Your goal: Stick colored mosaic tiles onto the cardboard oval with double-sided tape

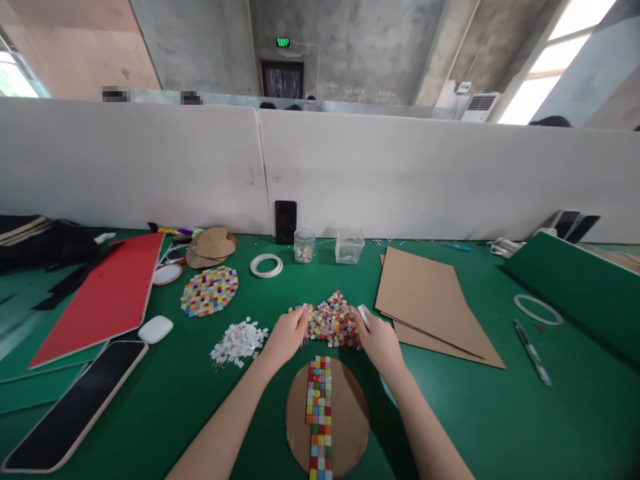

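A heap of small coloured mosaic tiles (333, 321) lies on the green table between my two hands. My left hand (291, 331) is at the heap's left edge, thumb and fingers pressed together; what they pinch, if anything, is hidden. At the right edge, my right hand (376, 337) is closed around a slim white object (364, 317), whose kind I cannot make out, with its fingertips by the tiles. Nearer to me sits a round cardboard disc (349, 407). Rows of coloured tiles (319, 400) run down its middle, two strips side by side.
White paper bits (240, 342) lie left of my left hand. Beyond are a tile-covered disc (210, 291), a tape roll (267, 265), a clear cup (304, 245) and a clear box (349, 245). Cardboard sheets (425, 293) lie right; a phone (75, 407) and white case (155, 329) left.
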Action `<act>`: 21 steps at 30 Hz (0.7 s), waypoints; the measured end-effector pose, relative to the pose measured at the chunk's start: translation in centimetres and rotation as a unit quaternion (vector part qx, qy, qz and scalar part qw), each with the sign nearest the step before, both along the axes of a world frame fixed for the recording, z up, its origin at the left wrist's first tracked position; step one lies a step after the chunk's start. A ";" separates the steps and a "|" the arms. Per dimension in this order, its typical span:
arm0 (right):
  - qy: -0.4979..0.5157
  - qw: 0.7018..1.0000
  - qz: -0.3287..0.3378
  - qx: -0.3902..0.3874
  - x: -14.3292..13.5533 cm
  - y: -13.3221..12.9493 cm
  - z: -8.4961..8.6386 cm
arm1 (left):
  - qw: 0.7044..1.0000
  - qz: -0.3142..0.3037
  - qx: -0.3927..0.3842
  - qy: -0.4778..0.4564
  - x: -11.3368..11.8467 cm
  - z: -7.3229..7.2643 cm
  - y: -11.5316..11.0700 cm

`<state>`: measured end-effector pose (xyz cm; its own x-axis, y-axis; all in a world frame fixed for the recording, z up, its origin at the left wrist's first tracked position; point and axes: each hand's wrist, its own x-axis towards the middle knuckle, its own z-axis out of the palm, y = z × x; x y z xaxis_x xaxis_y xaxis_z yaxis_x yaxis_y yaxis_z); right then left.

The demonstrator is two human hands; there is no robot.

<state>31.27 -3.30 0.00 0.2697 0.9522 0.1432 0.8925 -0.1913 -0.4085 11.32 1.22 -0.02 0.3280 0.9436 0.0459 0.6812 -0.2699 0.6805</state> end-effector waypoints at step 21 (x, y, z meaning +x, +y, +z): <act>0.031 0.998 -0.043 0.013 0.3 0.4 -0.7 | 0.994 0.095 0.059 0.011 -0.4 -0.3 0.6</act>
<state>31.56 -2.91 -0.67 0.3601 0.9210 0.1485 0.8460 -0.2553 -0.4681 10.92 1.80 -0.30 0.1474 0.9769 0.1546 0.7415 -0.2126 0.6364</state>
